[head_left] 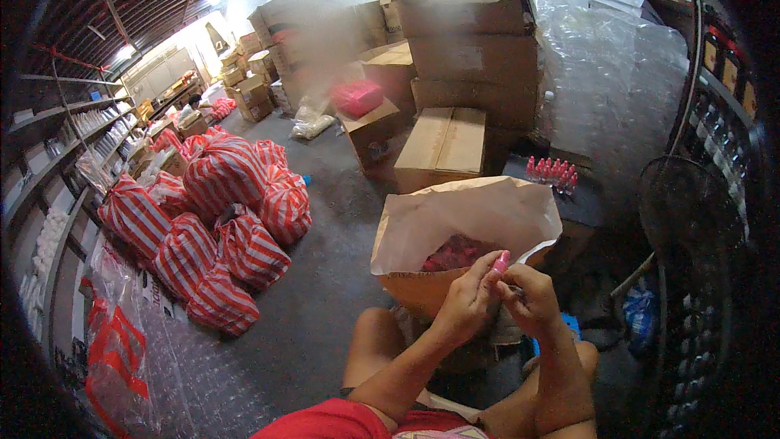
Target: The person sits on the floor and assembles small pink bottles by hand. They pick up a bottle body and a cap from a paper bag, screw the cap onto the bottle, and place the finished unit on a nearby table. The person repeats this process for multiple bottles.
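Observation:
Just past the near rim of a large brown paper sack, my two hands meet. My left hand is closed on a small pink bottle, whose upper end pokes out between the fingers. Touching it from the other side, my right hand is closed in a pinch at the bottle's lower end; whatever else it grips is hidden. The sack gapes wide, and a heap of dark red pieces, too small to name, lies inside. Behind the sack stands a cluster of small pink-topped bottles.
Red-and-white striped bags are piled on the left, beside long shelves. Ahead are a closed carton, a stack of big cartons and a pink bundle. Clear plastic bags of goods rise at the right.

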### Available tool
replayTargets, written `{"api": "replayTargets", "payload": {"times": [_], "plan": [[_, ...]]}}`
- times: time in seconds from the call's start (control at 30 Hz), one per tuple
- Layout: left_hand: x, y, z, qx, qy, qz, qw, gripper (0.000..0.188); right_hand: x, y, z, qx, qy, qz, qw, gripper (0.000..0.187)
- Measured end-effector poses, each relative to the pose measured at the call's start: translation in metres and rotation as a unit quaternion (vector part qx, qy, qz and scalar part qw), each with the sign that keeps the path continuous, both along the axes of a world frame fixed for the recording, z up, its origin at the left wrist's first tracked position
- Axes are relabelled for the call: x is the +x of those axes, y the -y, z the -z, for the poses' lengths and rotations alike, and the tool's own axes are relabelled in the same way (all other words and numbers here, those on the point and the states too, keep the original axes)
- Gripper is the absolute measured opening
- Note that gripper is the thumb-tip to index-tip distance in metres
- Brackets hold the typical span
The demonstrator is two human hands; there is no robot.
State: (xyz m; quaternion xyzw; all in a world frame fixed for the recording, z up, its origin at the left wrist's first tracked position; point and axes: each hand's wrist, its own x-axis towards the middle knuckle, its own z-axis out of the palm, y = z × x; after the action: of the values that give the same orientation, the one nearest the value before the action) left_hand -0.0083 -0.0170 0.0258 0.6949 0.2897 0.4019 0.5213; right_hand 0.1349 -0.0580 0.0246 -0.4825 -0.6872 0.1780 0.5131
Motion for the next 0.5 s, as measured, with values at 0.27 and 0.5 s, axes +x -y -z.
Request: {"api": "replayTargets", "payload": {"times": [0.27, 0.5], "plan": [[0.005, -0.01, 0.024, 0.01, 0.011, 0.035, 0.999, 0.062, 0.005, 0.006, -0.008, 0.003, 0.042, -0.043, 0.998, 0.011], [-0.007, -0.02, 0.022, -0.193, 0.119, 0.073, 0.971, 0.052, 0.015, 0.007, -0.004, 0.004, -0.022, 0.02, 1.0, 0.013]]}}
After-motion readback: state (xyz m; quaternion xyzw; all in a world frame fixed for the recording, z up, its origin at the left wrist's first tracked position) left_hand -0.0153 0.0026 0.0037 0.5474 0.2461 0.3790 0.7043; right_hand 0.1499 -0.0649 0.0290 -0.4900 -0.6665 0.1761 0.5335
